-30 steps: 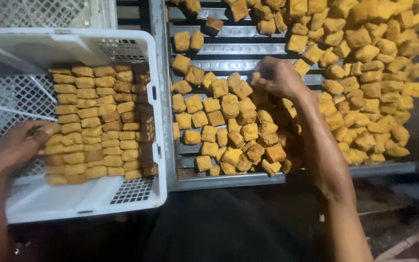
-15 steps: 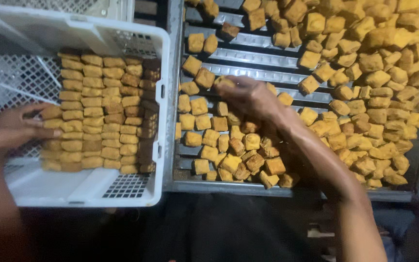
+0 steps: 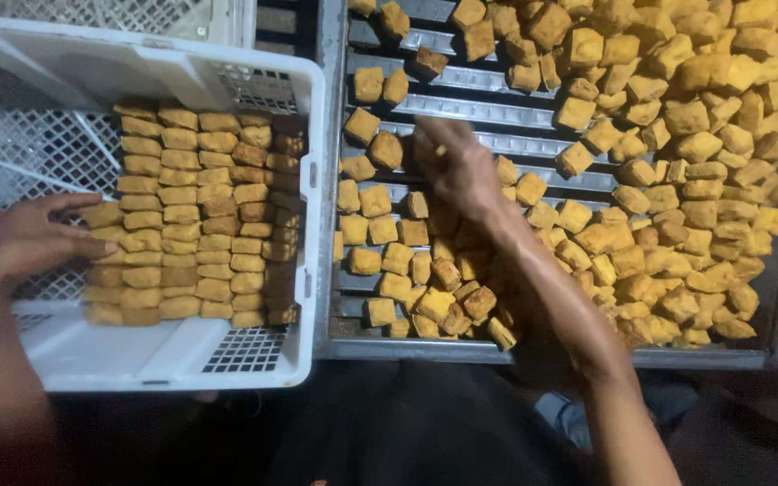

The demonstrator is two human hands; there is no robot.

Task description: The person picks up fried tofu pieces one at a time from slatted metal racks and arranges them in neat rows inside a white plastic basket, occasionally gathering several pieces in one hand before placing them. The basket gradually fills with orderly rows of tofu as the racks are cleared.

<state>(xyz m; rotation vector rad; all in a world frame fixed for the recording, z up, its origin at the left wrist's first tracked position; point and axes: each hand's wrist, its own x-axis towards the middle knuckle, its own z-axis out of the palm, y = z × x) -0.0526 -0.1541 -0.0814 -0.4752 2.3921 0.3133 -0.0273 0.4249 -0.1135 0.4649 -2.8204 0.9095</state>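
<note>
My left hand lies inside a white plastic crate, fingers stretched flat against the left end of neat rows of golden-brown fried cubes. It grips nothing. My right hand reaches over a slatted metal tray strewn with loose fried cubes. Its fingers curl down and inward, and a bit of yellow cube shows between them. More loose cubes lie under and beside my right forearm.
The crate has latticed walls and stands left of the tray, their edges nearly touching. A second white lattice crate shows at the top left. The tray's metal front rim runs along the near edge, with a dark area below.
My right hand has drawn left and nearer across the tray, away from the dense pile, with its fingers curling in. My left hand stays against the stacked rows. The view has shifted slightly.
</note>
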